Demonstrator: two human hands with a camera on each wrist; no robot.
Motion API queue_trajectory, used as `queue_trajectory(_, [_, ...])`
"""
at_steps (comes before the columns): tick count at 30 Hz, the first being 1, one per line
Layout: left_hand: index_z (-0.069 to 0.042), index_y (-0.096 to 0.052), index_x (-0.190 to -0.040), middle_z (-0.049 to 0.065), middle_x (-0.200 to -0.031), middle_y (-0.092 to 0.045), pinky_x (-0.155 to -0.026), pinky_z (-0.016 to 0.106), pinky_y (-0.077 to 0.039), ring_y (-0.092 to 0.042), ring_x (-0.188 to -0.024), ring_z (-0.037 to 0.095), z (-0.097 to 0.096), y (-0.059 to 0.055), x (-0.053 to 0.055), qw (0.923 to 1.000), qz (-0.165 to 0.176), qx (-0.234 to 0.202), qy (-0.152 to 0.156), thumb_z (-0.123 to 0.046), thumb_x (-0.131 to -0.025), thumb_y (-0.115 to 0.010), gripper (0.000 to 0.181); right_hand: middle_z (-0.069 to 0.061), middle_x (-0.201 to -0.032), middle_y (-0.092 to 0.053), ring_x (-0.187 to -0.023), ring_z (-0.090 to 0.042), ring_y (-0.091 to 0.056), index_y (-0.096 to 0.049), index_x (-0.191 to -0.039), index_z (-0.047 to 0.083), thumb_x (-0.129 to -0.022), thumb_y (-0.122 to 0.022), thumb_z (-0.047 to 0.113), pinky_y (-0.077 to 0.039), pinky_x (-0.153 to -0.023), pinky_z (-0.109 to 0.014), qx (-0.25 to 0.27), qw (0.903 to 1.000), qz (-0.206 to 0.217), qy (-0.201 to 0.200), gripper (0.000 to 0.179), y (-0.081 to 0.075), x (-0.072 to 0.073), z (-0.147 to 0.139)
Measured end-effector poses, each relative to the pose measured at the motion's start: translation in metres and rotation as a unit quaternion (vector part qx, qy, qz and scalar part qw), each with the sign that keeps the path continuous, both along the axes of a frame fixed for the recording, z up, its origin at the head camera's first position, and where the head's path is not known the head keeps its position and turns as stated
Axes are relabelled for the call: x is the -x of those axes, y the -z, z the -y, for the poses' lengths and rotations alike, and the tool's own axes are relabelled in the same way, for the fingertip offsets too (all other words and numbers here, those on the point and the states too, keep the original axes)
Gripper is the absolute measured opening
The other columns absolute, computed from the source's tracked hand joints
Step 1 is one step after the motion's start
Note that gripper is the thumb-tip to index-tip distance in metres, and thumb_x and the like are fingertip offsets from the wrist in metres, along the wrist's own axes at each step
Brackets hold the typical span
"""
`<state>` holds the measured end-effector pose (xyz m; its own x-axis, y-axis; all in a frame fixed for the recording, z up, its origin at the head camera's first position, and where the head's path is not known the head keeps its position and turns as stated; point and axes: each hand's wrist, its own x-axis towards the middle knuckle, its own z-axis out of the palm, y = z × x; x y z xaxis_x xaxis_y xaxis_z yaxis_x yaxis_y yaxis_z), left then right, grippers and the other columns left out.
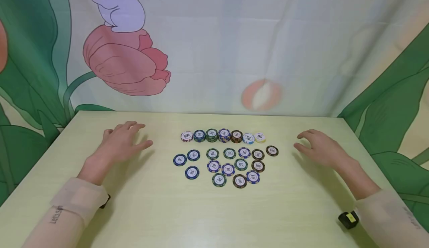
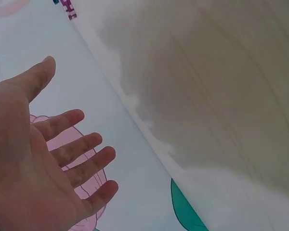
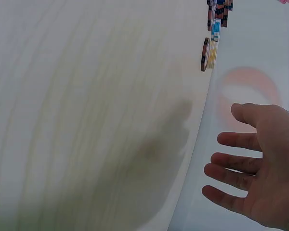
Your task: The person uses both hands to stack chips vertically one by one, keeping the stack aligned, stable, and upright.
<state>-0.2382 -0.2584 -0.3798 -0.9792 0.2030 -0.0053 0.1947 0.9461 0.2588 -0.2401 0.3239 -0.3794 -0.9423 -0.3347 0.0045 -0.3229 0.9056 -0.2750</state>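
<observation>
My left hand hovers above the table on the left, fingers spread and relaxed, holding nothing. On the right my right hand is raised likewise, its fingers loosely bent and nothing in them. Between the hands lie poker chips. A back row of chip stacks runs from a white-topped stack past a taller blue stack to a yellow-edged stack. In front, single chips lie flat and scattered: blue 50 chips at left, green 20 chips in the middle, black 100 chips toward the right.
The pale wooden table ends at a printed curtain with a tulip and leaves. A black wrist device hangs under the right sleeve. In the right wrist view, a dark chip is nearest the right hand.
</observation>
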Motion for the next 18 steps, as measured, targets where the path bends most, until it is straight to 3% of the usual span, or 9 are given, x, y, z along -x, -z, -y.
queue_trajectory(8, [-0.003, -0.050, -0.148, 0.027, -0.149, -0.044, -0.104, 0.072, -0.022, -0.039, -0.135, 0.049, -0.022, 0.001, 0.003, 0.9999, 0.000, -0.006, 0.009, -0.052, -0.098, -0.064, 0.072, -0.022, -0.124, -0.066, -0.107, -0.039, -0.066, -0.067, -0.125, -0.003, -0.103, -0.063, 0.029, -0.052, -0.088, -0.056, 0.004, 0.9996, -0.014, -0.025, 0.039, 0.000, 0.001, 0.018])
queue_trajectory(18, [-0.005, -0.052, -0.148, 0.025, -0.147, -0.049, -0.104, 0.069, -0.025, -0.043, -0.134, 0.045, -0.047, -0.003, 0.005, 0.9993, -0.003, -0.002, 0.038, -0.052, -0.098, -0.064, 0.070, -0.013, -0.108, -0.072, -0.089, -0.027, -0.067, -0.072, -0.115, 0.000, -0.100, -0.067, 0.022, -0.055, -0.077, -0.047, 0.007, 0.9969, -0.043, -0.066, 0.027, 0.003, 0.000, 0.033])
